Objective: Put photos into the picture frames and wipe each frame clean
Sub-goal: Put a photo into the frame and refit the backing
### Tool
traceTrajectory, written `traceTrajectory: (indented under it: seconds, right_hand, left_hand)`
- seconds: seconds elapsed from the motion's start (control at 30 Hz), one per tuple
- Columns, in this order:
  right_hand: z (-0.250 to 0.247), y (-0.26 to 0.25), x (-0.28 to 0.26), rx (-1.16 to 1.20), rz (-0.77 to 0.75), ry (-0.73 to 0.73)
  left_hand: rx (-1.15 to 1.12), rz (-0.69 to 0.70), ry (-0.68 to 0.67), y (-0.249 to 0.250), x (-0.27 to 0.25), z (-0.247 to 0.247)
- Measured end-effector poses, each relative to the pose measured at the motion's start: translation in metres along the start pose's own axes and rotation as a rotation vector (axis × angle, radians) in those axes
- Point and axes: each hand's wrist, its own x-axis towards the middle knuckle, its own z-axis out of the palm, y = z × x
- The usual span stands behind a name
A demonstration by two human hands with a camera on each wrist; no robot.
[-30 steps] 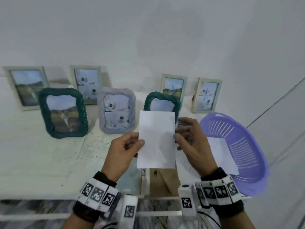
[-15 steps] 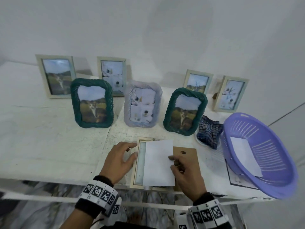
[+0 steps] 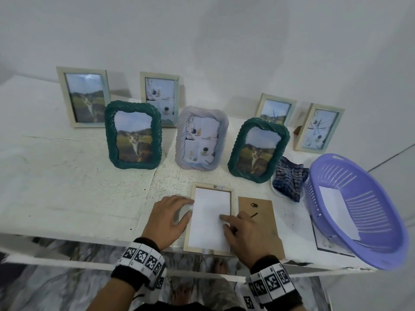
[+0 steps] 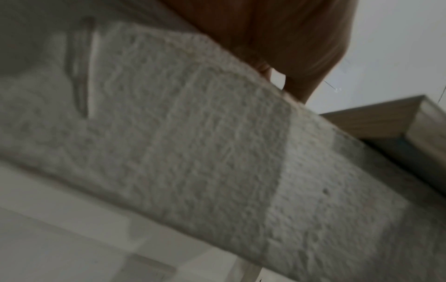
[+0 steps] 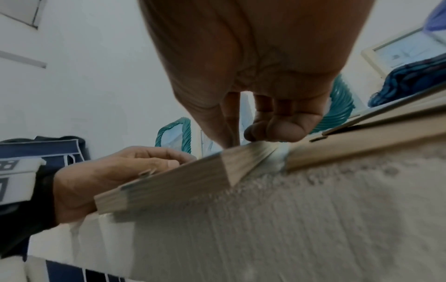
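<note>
Wooden frame (image 3: 210, 218) lies face down at the near edge of the white table (image 3: 67, 187), a white photo (image 3: 210, 221) set blank side up inside it. Left hand (image 3: 167, 221) rests at the frame's left rail, fingers loosely curved against its side. Right hand (image 3: 244, 234): index finger straight, pressing the photo near its right edge; other fingers tucked under. Brown backing board (image 3: 258, 212) lies just right of the frame. Blue cloth (image 3: 289, 179) and purple basket (image 3: 359, 212) sit further right. Seven filled frames stand at the far side.
</note>
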Motion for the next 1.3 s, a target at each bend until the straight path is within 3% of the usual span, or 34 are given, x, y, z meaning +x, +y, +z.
traceTrajectory:
  seconds: [0.1,0.27,0.4,0.63,0.9,1.03,1.3]
  right_hand:
    - [0.001,0.006,-0.001,0.023,0.016,0.053]
    - [-0.01,0.032,-0.01,-0.138,0.123,0.23]
    - [-0.014,0.046,-0.019,-0.287,0.398,0.091]
    - [-0.015,0.054,-0.016,-0.051,0.485,0.122]
    - [-0.025,0.038,-0.008,-0.123,0.333,0.409]
    - [-0.024,0.021,-0.005,-0.006,0.267,0.412]
    - [0.02,-0.01,0.005,-0.045,0.115,0.284]
  left_hand:
    - [0.002,0.006,-0.003,-0.001,0.0,0.0]
    - [-0.007,0.016,0.008,-0.002,-0.001,0.001]
    - [-0.003,0.013,0.018,-0.002,-0.001,0.002]
    - [0.024,0.04,0.002,-0.005,-0.001,0.003]
    - [0.03,0.04,0.004,-0.005,-0.001,0.003]
    - [0.034,0.035,-0.003,-0.007,0.0,0.003]
    - [0.041,0.034,-0.02,-0.003,0.0,0.002]
